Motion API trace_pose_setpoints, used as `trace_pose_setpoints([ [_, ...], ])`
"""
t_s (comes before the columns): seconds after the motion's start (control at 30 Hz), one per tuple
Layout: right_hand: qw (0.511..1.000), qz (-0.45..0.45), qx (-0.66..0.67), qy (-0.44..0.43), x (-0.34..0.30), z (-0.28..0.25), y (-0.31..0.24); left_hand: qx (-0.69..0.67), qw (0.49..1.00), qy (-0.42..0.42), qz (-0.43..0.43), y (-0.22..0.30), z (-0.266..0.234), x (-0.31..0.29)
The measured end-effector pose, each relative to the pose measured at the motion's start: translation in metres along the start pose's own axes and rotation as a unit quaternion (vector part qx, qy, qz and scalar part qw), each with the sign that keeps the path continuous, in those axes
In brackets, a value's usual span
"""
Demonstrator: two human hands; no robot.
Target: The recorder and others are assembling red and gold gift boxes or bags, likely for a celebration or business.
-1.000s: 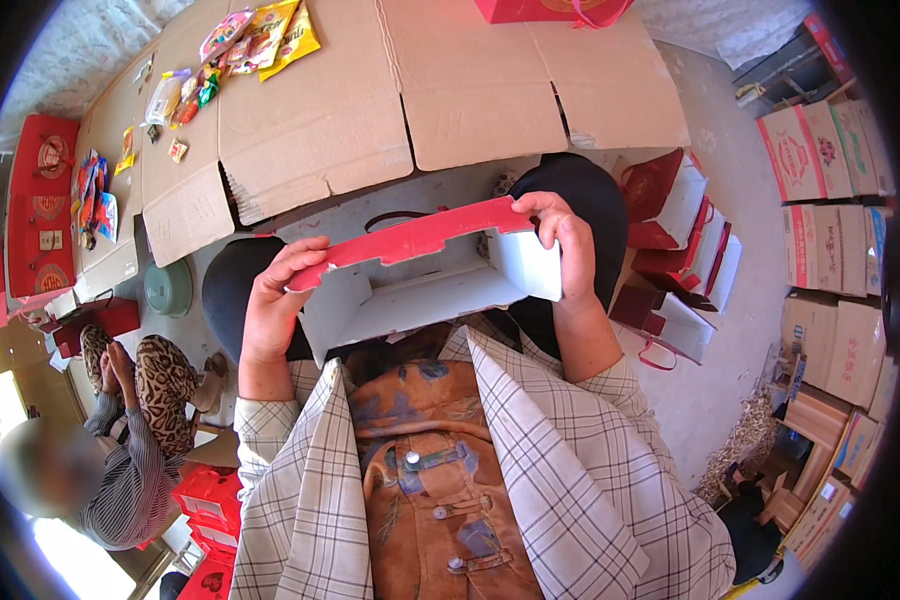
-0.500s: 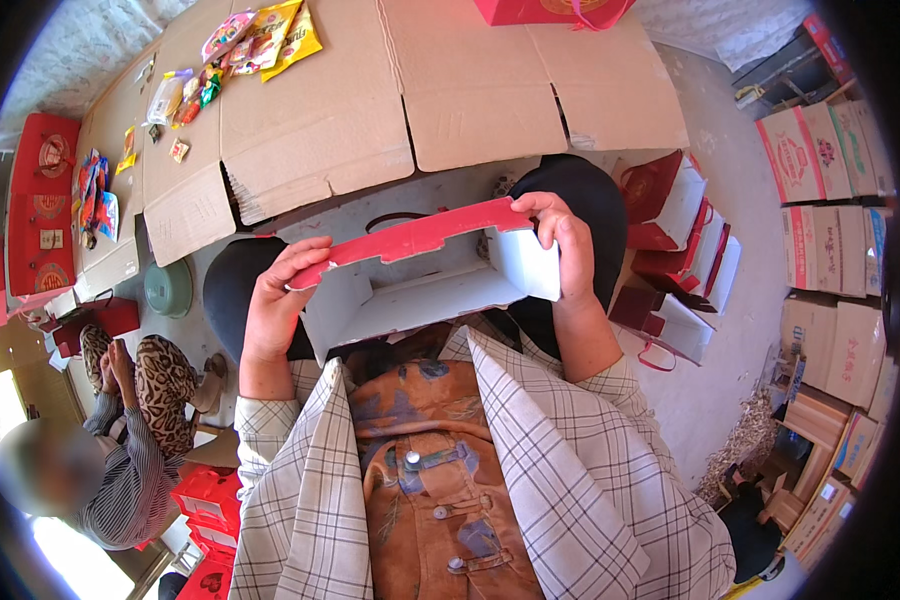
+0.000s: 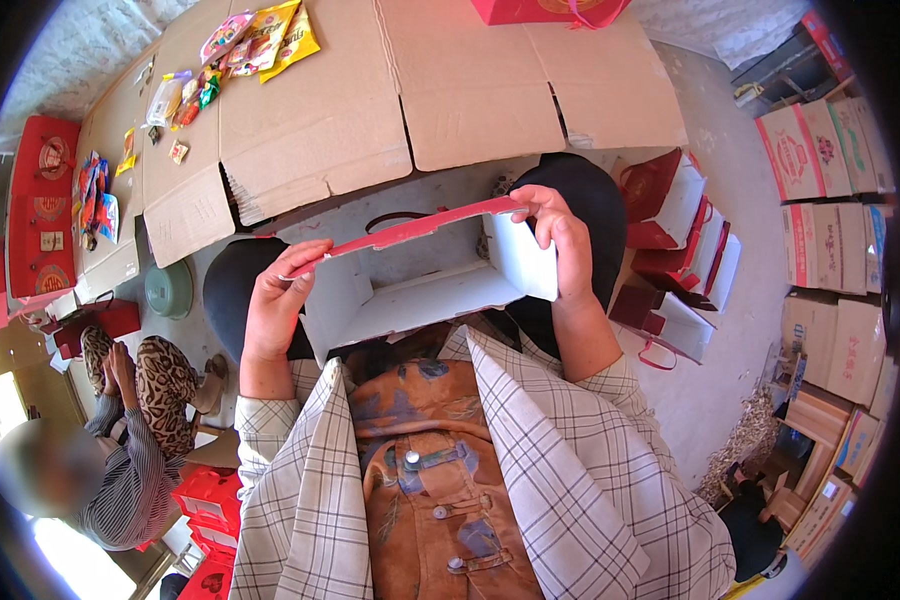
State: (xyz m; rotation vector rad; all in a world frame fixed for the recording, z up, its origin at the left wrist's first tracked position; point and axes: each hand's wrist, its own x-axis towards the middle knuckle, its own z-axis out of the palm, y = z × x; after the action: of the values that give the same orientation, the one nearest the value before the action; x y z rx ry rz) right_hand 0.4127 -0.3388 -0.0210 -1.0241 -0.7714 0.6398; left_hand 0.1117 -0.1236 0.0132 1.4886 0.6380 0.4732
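A red gift box (image 3: 420, 302) with a white inside is held over my lap, its open side facing me. My left hand (image 3: 282, 305) grips its left end, fingers over the red edge. At the right end my right hand (image 3: 560, 240) has its fingers on the upper corner and the palm against the side. The box's red upper flap (image 3: 420, 231) runs between both hands. A dark curved handle (image 3: 402, 217) shows just beyond that edge. The outer faces turned away from me are hidden.
Flattened cardboard (image 3: 315, 105) covers the surface ahead, bearing snack packets (image 3: 270, 40) at left. Red boxes (image 3: 675, 235) stand on the floor at right, near stacked cartons (image 3: 820, 250). A green basin (image 3: 168, 290) and a seated person (image 3: 135, 450) are at left.
The red upper flap has tilted, so less of its red face shows and more of the white inside is visible. Both hands keep hold, with the left fingers shifted slightly.
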Motion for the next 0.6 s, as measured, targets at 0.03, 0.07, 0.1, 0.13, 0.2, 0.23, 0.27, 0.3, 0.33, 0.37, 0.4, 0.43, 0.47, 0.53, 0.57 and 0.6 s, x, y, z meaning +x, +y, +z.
trace_pose_setpoints([
  [0.03, 1.0, -0.001, -0.001, -0.001, -0.0001, 0.0002, -0.0005, 0.003, 1.0, -0.001, 0.001, -0.0005, -0.0002, 0.0],
  [0.07, 1.0, 0.0, -0.002, -0.001, -0.0002, 0.0004, -0.0009, 0.005, 1.0, -0.001, 0.002, -0.0009, -0.0004, -0.0002],
  [0.1, 1.0, 0.002, -0.002, 0.001, -0.0002, 0.0006, -0.0011, 0.005, 1.0, -0.001, 0.002, -0.0014, -0.0006, -0.0005],
  [0.13, 1.0, 0.001, -0.004, -0.001, -0.0001, 0.0009, -0.0012, 0.005, 1.0, -0.002, 0.002, -0.0018, -0.0008, -0.0008],
  [0.2, 1.0, -0.001, -0.003, 0.0, 0.0001, 0.0012, -0.0011, 0.005, 1.0, -0.002, 0.002, -0.0026, -0.001, -0.0011],
  [0.23, 1.0, -0.001, -0.005, -0.001, 0.0, 0.0012, -0.0012, 0.001, 1.0, -0.004, 0.0, -0.003, -0.0008, -0.001],
  [0.27, 1.0, 0.0, -0.006, 0.0, -0.0001, 0.0013, -0.0012, -0.003, 1.0, -0.005, -0.001, -0.0033, -0.0008, -0.0008],
  [0.3, 1.0, 0.0, -0.004, 0.003, -0.0003, 0.0014, -0.0012, -0.003, 1.0, -0.004, -0.001, -0.0035, -0.0008, -0.0008],
  [0.33, 1.0, 0.0, -0.006, 0.001, -0.0003, 0.0014, -0.0011, -0.002, 1.0, -0.003, -0.001, -0.0037, -0.0005, -0.0008],
  [0.37, 1.0, 0.0, -0.005, 0.001, -0.0003, 0.0013, -0.0009, -0.002, 1.0, -0.003, 0.0, -0.0038, -0.0004, -0.0008],
  [0.4, 1.0, -0.002, -0.004, 0.001, -0.0004, 0.0012, -0.0009, -0.002, 1.0, -0.003, 0.0, -0.0034, -0.0008, -0.0009],
  [0.43, 1.0, -0.001, -0.005, 0.0, -0.0005, 0.001, -0.0008, -0.013, 1.0, -0.003, -0.014, -0.003, -0.0013, -0.001],
  [0.47, 1.0, -0.002, -0.006, -0.001, -0.0006, 0.0007, -0.0008, -0.025, 0.999, -0.003, -0.029, -0.0027, -0.0015, -0.0011],
  [0.53, 1.0, -0.003, -0.008, -0.003, -0.0006, 0.0003, -0.0004, -0.026, 0.999, -0.003, -0.03, -0.0027, -0.0016, -0.0013],
  [0.57, 1.0, -0.005, -0.006, -0.005, -0.0003, 0.0001, -0.0001, -0.031, 0.999, -0.004, -0.038, -0.0028, -0.0017, -0.0014],
  [0.6, 1.0, -0.006, -0.004, -0.006, -0.0002, 0.0, 0.0002, -0.029, 0.999, -0.003, -0.034, -0.003, -0.0018, -0.0014],
])
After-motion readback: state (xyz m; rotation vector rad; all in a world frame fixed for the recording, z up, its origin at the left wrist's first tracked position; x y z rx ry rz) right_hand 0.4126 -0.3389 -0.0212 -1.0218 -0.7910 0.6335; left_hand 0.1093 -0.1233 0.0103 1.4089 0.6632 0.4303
